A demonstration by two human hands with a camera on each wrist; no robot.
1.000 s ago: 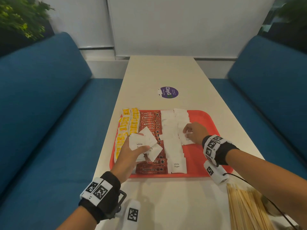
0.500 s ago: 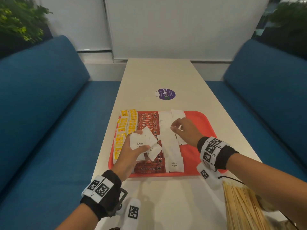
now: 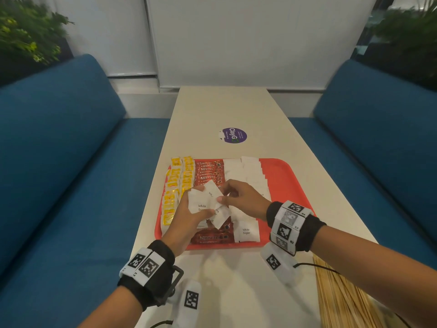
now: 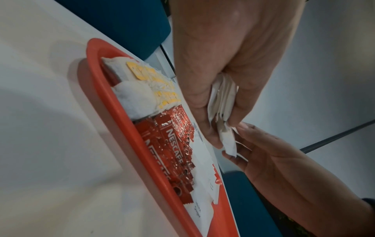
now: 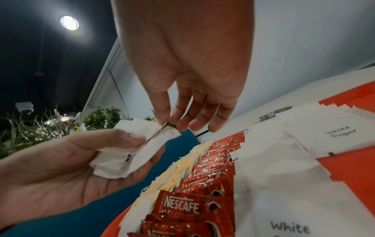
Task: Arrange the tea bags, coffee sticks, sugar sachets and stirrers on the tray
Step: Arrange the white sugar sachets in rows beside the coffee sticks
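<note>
Two hands meet above the red tray (image 3: pixel 287 183): the right hand (image 3: pixel 243 200), a second ago laying sachets in the white rows, now pinches another from the sugar sachets (image 3: pixel 204 201) gripped in the left hand (image 3: pixel 189 218); stirrers (image 3: pixel 340 297) wait on the desk (image 3: pixel 222 107).

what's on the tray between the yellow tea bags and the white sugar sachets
A column of red Nescafe coffee sticks lies between the tea bags and the sugar sachets on the tray, clearest in the head view.
</note>
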